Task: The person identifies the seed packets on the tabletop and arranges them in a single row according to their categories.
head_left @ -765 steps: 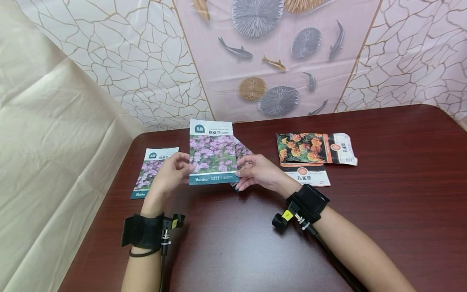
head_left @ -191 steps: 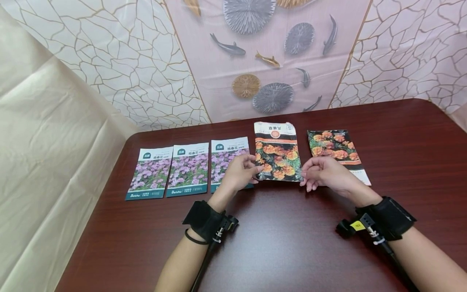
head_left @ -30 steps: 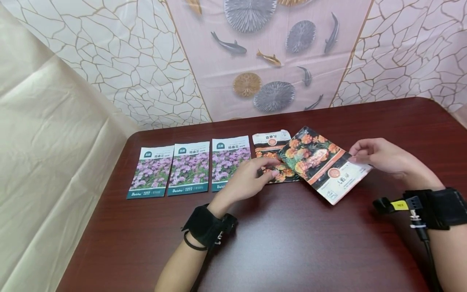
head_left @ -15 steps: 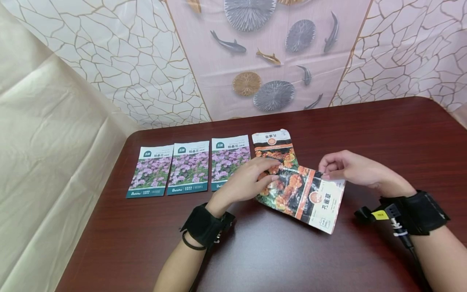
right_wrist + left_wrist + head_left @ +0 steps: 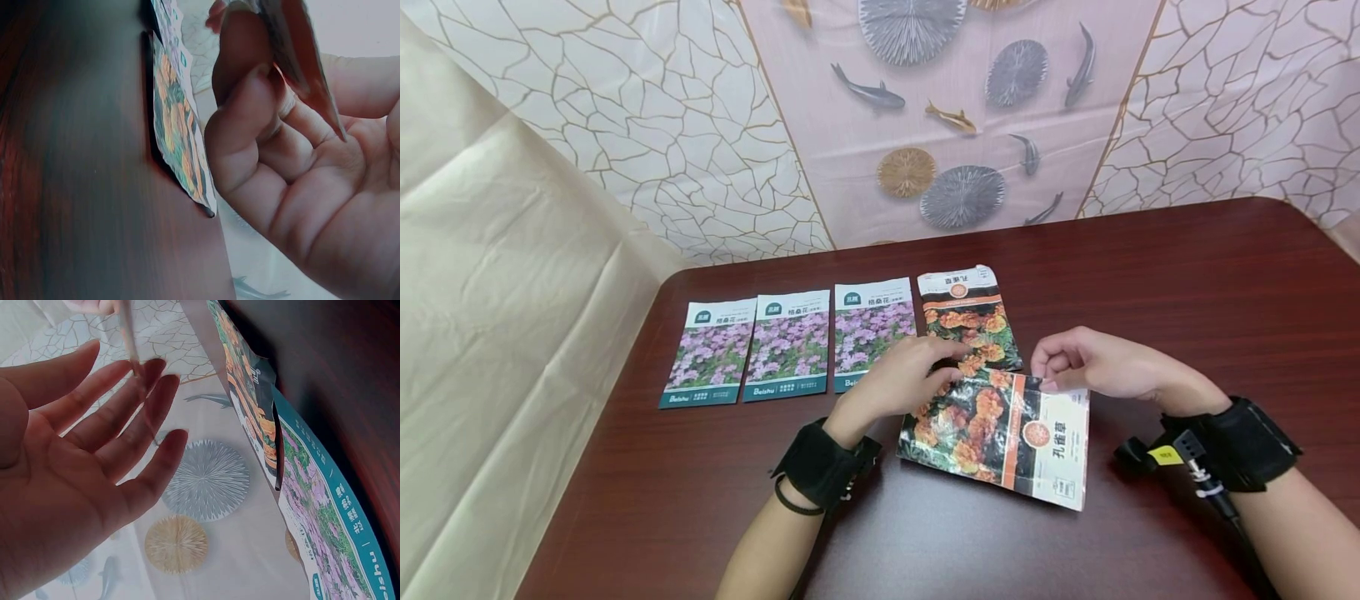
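An orange-flowered seed packet [image 5: 970,429], turned sideways with its white end to the right, is tilted above the table's near part. My right hand [image 5: 1105,367] pinches its far edge close to the white end; in the right wrist view the fingers [image 5: 244,119] curl against it. My left hand [image 5: 895,379] is at the packet's flowered end, fingers loosely bent and thumb apart in the left wrist view. Whether its fingertips touch the packet, I cannot tell. A second orange-flowered seed packet [image 5: 962,312] lies upside down just beyond, its lower edge near the held one.
Three purple-flowered seed packets, the left [image 5: 709,354], middle [image 5: 787,346] and right [image 5: 872,321], lie in a row on the dark red table [image 5: 700,500]. My left hand partly covers the right one. A patterned cloth [image 5: 970,125] hangs behind the table.
The right hand has drawn the held packet left and nearer to me, turning it more sideways and uncovering the other orange packet. The left hand has barely moved.
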`<state>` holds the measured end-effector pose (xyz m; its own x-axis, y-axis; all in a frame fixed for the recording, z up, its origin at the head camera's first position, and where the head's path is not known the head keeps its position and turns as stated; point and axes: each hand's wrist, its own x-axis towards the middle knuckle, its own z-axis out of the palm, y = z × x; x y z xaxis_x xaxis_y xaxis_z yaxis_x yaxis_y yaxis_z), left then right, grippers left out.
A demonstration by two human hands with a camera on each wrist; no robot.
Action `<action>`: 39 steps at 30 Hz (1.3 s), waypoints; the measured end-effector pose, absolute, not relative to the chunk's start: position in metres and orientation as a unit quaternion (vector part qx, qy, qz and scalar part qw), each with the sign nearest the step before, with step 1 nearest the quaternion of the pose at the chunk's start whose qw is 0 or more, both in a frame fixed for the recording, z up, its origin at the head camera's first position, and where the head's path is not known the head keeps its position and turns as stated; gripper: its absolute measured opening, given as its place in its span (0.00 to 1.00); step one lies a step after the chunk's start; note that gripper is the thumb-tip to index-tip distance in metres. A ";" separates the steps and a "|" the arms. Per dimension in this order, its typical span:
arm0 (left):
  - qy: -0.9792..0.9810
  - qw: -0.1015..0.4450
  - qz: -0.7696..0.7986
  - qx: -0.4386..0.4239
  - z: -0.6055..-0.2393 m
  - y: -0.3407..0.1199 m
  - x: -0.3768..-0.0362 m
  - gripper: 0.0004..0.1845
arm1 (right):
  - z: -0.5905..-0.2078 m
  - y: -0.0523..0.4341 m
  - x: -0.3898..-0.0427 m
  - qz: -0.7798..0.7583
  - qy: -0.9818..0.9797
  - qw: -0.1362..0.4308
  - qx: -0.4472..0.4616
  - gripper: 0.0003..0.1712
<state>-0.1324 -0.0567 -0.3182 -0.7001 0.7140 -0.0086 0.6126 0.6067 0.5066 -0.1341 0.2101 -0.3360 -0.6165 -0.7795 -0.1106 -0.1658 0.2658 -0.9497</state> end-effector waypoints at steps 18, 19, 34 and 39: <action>0.868 0.117 0.290 0.385 -0.321 -0.059 -0.133 0.07 | -0.335 0.213 -0.135 -0.502 0.774 0.264 -0.283 0.04; 0.868 0.119 0.292 0.384 -0.321 -0.059 -0.133 0.07 | -0.335 0.214 -0.136 -0.501 0.775 0.263 -0.280 0.05; 0.892 0.114 0.331 0.286 -0.317 -0.061 -0.136 0.07 | -0.328 0.228 -0.142 -0.520 0.841 0.120 -0.091 0.26; 0.894 0.106 0.374 0.223 -0.318 -0.062 -0.138 0.06 | -0.334 0.233 -0.146 -0.517 0.853 0.075 -0.026 0.30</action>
<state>-0.1384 -0.0616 -0.3181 -0.8780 0.4782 -0.0220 0.3204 0.6212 0.7152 -0.1456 0.2328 -0.3338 -0.9875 -0.1211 -0.1007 0.0332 0.4648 -0.8848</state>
